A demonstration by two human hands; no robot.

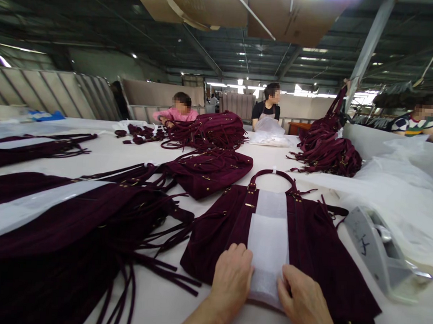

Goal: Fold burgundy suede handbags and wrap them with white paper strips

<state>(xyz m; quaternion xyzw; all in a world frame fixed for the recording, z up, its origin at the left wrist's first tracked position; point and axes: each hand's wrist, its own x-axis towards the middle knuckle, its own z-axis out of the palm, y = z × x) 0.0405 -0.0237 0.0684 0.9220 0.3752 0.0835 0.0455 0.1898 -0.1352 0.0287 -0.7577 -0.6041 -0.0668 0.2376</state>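
Observation:
In front of me a dark burgundy handbag [212, 239] lies flat on the white table, its round handle [274, 173] pointing away. A white wrapping sheet [268, 237] runs down the middle of the bag from below the handle to the near edge. My left hand [233, 274] is closed at the left edge of this sheet, fingers curled and fingertips partly hidden. At its right edge my right hand [300, 294] pinches, thumb and forefinger close together. Both hands rest low on the bag.
A tape dispenser [382, 253] stands to the right, beside clear plastic bags [393, 185]. Stacked burgundy bags [53, 221] with dangling straps fill the left. Another bag [208, 171] and heaps of bags [218, 128] and straps [329, 148] lie farther back. Several people work beyond.

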